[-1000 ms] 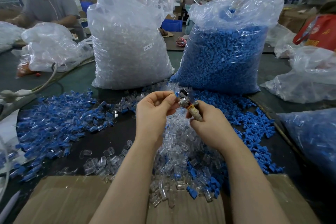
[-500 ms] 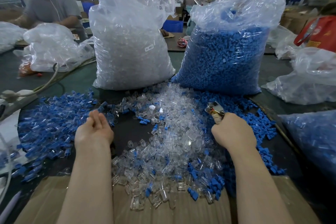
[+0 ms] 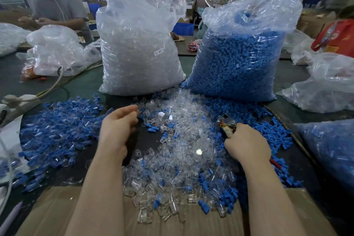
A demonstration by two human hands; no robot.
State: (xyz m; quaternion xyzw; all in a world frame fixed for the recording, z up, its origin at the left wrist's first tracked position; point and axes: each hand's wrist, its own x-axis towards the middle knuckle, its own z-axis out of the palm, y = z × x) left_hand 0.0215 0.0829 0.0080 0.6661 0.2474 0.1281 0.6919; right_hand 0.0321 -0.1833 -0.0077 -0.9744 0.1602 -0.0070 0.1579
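Bags come first: a big bag of clear pieces (image 3: 139,44) stands at eleven o'clock and a big bag of blue pieces (image 3: 239,67) at one o'clock, both on the far side of the dark table (image 3: 11,78). In front of them lies the pile of clear pieces (image 3: 183,140), with blue bits (image 3: 153,130) mixed in. A wide heap of blue pieces (image 3: 57,130) lies at nine o'clock. A sheet of cardboard (image 3: 47,212) sits at six o'clock, under the near edge of the pile.

The left hand (image 3: 116,130) is at ten o'clock of the pile, with its fingers curled in and the tips at the pile's edge. I cannot tell if it has a piece. The right hand (image 3: 247,143) is at three o'clock, wrapped tight round the small metal tool (image 3: 227,123), whose nose points up and away.

The step looks like picking one clear piece for the tool. To do it well, I think the left hand should pinch just one piece, not a clump, and lift it free of the blue bits. The right hand should hold the tool steady, close by
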